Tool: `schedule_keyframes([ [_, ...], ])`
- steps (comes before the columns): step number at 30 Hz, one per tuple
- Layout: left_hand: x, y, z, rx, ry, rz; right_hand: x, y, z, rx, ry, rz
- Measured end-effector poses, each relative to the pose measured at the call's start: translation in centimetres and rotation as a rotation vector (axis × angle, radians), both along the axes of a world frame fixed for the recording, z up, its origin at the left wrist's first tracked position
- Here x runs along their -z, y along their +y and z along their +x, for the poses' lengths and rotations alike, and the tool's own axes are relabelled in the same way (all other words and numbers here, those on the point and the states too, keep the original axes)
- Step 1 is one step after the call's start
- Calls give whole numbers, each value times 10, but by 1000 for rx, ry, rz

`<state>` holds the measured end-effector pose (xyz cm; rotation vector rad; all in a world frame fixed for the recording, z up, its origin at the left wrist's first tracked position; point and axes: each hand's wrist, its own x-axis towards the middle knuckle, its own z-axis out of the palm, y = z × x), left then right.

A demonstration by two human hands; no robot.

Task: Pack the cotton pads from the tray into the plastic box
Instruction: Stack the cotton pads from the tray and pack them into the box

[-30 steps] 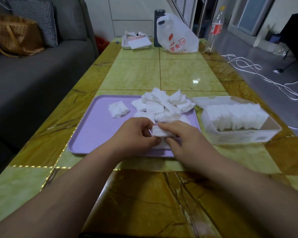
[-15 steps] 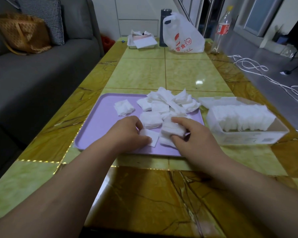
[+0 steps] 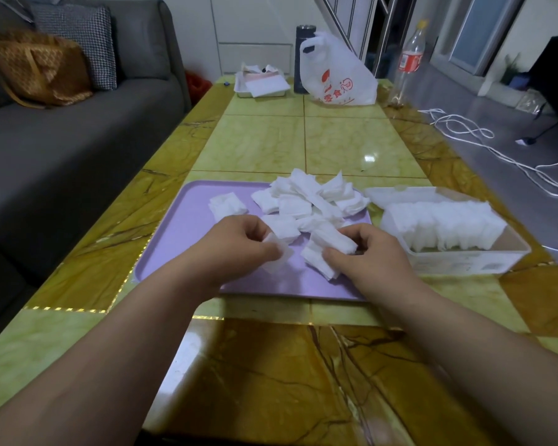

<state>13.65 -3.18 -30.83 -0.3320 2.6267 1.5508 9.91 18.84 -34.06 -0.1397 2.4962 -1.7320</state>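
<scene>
Two hands work over the near half of a lilac tray [image 3: 174, 252] on a yellow marble-patterned table [image 3: 351, 143]. Left hand [image 3: 236, 246] pinches a single cotton pad [image 3: 276, 255] between thumb and fingers, its corner hanging just above the tray. Right hand [image 3: 371, 252], a little apart from the left, is closed on a small stack of pads [image 3: 327, 249] whose lower edges touch the tray. Just beyond both hands lies a loose heap of pads [image 3: 310, 197], with one separate pad [image 3: 226, 204] beyond the left hand. To the right of the right hand, just beside the tray, sits the clear plastic box [image 3: 464, 262], already holding a row of upright pads [image 3: 445, 223].
</scene>
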Motion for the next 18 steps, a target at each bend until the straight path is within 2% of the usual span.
schedule_keyframes([
  [6,0,20,5,247,23,376,-7,0,1,-27,-56,-2],
  [8,7,28,4,205,28,358,-7,-1,2,-72,-85,-22],
  [13,22,29,-3,122,122,101,-2,2,-1,-178,-80,-83],
  [18,27,28,-7,75,158,60,-1,3,-3,-241,-108,-142],
])
